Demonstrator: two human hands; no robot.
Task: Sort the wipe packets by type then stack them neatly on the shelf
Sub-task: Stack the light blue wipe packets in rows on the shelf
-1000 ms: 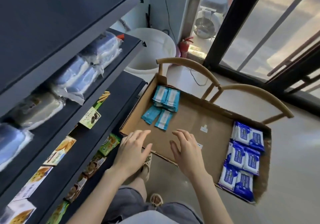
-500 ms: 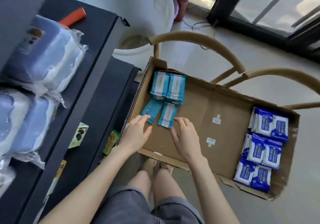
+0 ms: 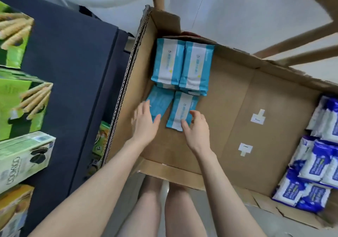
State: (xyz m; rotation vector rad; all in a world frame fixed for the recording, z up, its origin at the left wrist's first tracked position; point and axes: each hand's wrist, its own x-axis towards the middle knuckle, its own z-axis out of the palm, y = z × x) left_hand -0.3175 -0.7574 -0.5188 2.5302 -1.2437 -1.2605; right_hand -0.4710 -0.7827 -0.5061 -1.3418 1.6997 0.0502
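Two single light-blue wipe packets are seen lying flat on the floor of an open cardboard box (image 3: 237, 94), near its left wall. The plain teal packet (image 3: 161, 100) is partly covered at its near end by the left hand (image 3: 146, 125), whose fingers are held straight and slightly spread; the hand is blurred, so contact cannot be confirmed. The striped packet (image 3: 182, 108) is set just beside it, and its near right corner is met by the right hand (image 3: 197, 130), with the thumb tip laid on the wrapper and the fingers loosely bent at its edge. No closed grip is shown. The hands are kept apart, one packet to each.

Just beyond them, two piles of the same light-blue packets (image 3: 167, 62) are stacked side by side against the far corner. Dark-blue packets (image 3: 318, 163) are grouped at the box's right end, well apart from both hands. A dark shelf (image 3: 73, 72) bearing green biscuit boxes (image 3: 23, 108) is seen to the left of the box.
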